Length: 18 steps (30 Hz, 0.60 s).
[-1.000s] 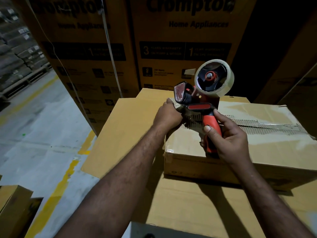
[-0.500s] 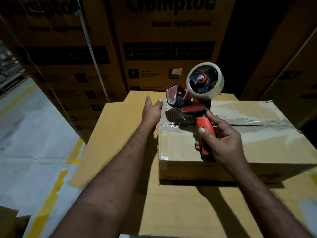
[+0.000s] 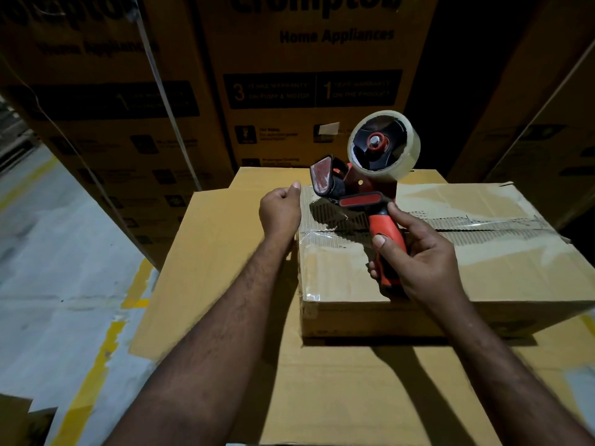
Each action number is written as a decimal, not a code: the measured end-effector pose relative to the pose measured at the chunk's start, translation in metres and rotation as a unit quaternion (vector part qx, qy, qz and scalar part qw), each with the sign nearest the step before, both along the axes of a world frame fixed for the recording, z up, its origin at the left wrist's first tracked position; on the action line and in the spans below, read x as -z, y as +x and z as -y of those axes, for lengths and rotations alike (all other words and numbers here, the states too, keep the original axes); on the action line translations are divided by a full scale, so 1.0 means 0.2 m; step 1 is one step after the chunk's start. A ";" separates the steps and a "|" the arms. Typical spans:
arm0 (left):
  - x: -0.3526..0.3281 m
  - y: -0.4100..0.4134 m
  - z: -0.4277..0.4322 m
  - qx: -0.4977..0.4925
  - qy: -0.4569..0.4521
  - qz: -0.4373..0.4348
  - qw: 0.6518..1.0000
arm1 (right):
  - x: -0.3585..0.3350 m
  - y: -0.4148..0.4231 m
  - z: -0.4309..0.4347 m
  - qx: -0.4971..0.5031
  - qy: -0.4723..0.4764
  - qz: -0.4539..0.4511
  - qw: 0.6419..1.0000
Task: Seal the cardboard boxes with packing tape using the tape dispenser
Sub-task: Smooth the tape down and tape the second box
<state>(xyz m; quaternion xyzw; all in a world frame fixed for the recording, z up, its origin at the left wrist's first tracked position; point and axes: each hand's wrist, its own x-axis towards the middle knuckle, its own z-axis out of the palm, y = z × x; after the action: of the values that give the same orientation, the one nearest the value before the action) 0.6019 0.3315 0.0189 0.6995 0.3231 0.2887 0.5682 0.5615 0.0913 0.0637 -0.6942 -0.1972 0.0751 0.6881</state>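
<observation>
A brown cardboard box (image 3: 483, 268) lies on a larger carton, its top seam covered by a strip of clear tape. My right hand (image 3: 418, 262) grips the red handle of the tape dispenser (image 3: 360, 185), which is held just above the box's left end. The clear tape roll (image 3: 409, 136) stands at the top of the dispenser. My left hand (image 3: 278, 210) is at the box's left edge with its fingers curled and the thumb by the top corner. I see nothing held in it.
The box rests on a wide flat carton (image 3: 338, 381). Tall printed cartons (image 3: 306, 91) are stacked close behind and to the right. On the left is grey floor with a yellow line (image 3: 90, 381). Another carton's corner (image 3: 19, 420) shows at the bottom left.
My left hand went from pinching at the dispenser's front to pressing flat on the box's left end, and now its fingers are curled. The dispenser has stayed at the left end.
</observation>
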 end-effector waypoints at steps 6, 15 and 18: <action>-0.06 -0.18 -0.01 0.092 0.111 -0.068 0.987 | 0.00 -0.01 0.01 -0.003 -0.013 0.020 1.000; -0.08 -0.69 0.41 0.121 -0.157 0.174 0.965 | 0.01 0.00 -0.01 -0.015 -0.024 0.051 0.998; -0.02 -0.70 0.44 0.146 -0.122 0.162 0.968 | 0.01 0.01 0.00 -0.018 -0.026 0.057 0.998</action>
<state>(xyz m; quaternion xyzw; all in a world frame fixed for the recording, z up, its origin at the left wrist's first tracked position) 0.4623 0.2427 0.0230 0.6086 0.1543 0.2708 0.7297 0.5639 0.0904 0.0621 -0.7113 -0.2463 0.0528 0.6563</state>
